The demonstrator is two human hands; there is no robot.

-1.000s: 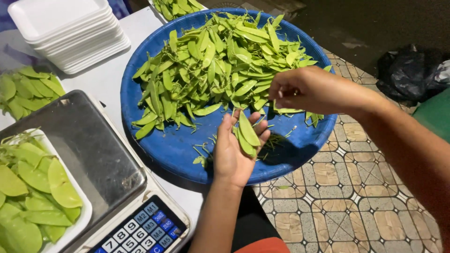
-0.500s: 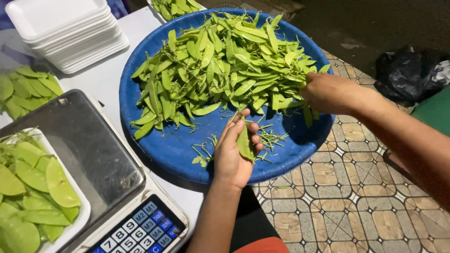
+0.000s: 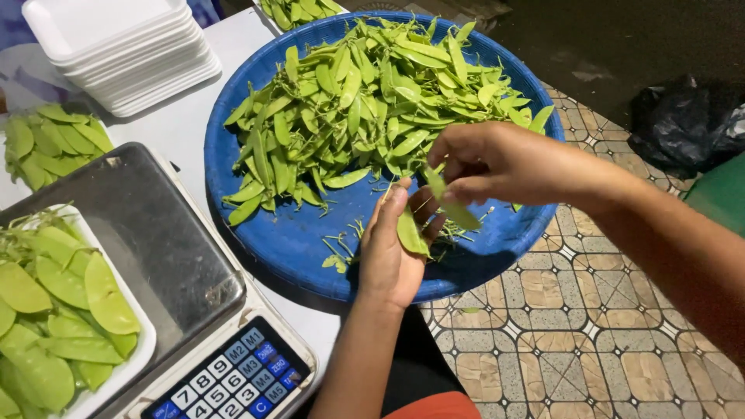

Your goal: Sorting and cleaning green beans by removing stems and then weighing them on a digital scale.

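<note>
Resting on a white table (image 3: 194,128) (patterned floor tiles (image 3: 574,326) beside): blue basin (image 3: 287,240).

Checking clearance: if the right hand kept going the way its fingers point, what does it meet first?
The right hand points left and slightly down, toward the left hand. It would likely meet that hand's fingertips and held pods first; depth is unclear.

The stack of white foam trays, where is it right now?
In the head view, the stack of white foam trays sits at the upper left on the white table, left of the round blue plastic basin of green pea pods.
</note>
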